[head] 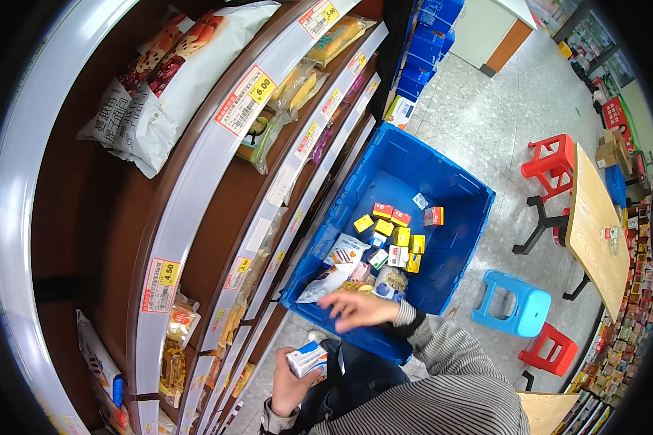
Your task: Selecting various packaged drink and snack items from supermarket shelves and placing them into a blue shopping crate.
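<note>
My left hand (293,380) is closed around a small white, blue and orange package (308,359), held in front of my body beside the shelves. My right hand (362,310), slightly blurred, hovers over the near end of a blue plastic tote (451,179) with its fingers apart and nothing in them. Below it in the tote lie bagged breads, among them a white bread bag (347,250) and a round-printed bag (390,283). Farther in are several small yellow cartons (383,227), red-and-white cartons (433,216) and a white carton (398,255).
Store shelving (196,179) with price strips rises along the left, bearing large white bread bags (168,81) and smaller packs. Blue boxes (424,49) are stacked beyond the tote. To the right are a blue stool (528,310), red stools (555,350) and a wooden table (593,228).
</note>
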{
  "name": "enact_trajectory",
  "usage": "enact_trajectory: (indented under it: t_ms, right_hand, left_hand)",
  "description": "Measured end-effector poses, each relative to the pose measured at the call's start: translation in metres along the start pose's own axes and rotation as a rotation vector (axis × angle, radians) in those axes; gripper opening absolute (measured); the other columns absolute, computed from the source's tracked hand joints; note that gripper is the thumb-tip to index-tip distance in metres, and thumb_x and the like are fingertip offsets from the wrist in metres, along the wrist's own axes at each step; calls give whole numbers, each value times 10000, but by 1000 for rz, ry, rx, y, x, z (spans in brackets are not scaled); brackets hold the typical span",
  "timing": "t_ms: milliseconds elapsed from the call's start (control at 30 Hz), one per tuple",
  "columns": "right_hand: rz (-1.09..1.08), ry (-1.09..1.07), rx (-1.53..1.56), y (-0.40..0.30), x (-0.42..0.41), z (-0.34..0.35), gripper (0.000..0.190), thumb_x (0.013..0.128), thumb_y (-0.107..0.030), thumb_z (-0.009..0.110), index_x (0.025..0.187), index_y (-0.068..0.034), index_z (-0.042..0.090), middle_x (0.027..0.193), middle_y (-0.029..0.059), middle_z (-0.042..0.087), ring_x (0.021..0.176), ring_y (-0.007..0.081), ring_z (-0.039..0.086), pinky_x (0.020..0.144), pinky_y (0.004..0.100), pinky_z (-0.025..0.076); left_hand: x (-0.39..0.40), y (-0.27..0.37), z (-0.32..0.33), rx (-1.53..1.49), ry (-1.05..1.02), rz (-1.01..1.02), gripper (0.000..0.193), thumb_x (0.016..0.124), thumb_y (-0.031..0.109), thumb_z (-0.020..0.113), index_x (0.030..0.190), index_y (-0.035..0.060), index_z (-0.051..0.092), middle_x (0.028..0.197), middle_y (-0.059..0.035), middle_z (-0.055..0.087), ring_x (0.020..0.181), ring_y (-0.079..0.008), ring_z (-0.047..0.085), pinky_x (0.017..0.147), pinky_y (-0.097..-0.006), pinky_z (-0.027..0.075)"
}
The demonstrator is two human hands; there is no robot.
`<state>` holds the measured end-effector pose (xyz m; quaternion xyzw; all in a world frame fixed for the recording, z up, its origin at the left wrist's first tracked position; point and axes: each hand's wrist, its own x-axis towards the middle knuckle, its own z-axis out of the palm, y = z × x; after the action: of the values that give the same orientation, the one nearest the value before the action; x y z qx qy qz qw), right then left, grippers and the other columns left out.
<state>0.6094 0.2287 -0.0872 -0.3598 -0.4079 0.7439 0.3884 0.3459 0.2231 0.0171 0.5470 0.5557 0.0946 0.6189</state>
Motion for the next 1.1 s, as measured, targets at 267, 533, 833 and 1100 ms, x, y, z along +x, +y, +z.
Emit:
enact_trajectory:
  t_ms: [267,533,833,1100]
  right_hand:
    - [-70,-100,-470,-55,-23,25,506,753,-194,763,1174,-35,532,1069,108,548,984,254,585,828,336,488]
    - [60,575,-929,-45,-26,-40,405,677,-154,766,1027,-37,598,996,167,583,898,352,618,774,382,513]
    - [314,1578,-975,58,-9,-236,434,685,-32,720,1063,-16,506,1118,189,479,948,411,591,801,467,509]
    - [527,1644,-912,192,-31,-311,611,642,-179,827,1135,28,531,1182,271,555,1111,438,534,945,433,458]
  left_hand:
    - [33,10,35,-48,-196,3,616,729,-42,738,1141,7,283,1054,-191,568,966,-238,629,744,-326,559]
    - [40,11,26,204,10,217,610,773,32,710,1293,12,391,1171,-166,588,1080,-279,588,949,-366,424]
    - [16,-38,-10,14,-85,-108,378,835,76,674,1180,27,529,1083,-77,642,1004,-153,611,855,-284,449]
    - [-3,-51,-15,-60,-18,-142,341,850,56,660,1165,17,537,1061,-77,639,980,-145,612,852,-268,470]
